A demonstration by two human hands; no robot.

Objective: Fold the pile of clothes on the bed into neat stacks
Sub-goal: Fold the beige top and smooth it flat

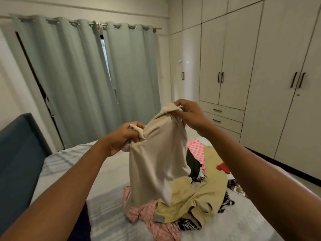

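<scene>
Above the pile (182,202) on the bed (104,197), our hands, left (121,138) and right (189,113), pinch a beige garment (156,162); we judge straightening comes next.

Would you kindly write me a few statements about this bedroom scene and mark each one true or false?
1. The left hand and the right hand both grip the beige garment, held up above the bed. True.
2. The clothes on the bed already sit in neat stacks. False: they lie in a loose heap.
3. The wardrobe doors stand open. False: every door in view is shut.
4. The pale green curtains hang along the far wall. True.
</scene>
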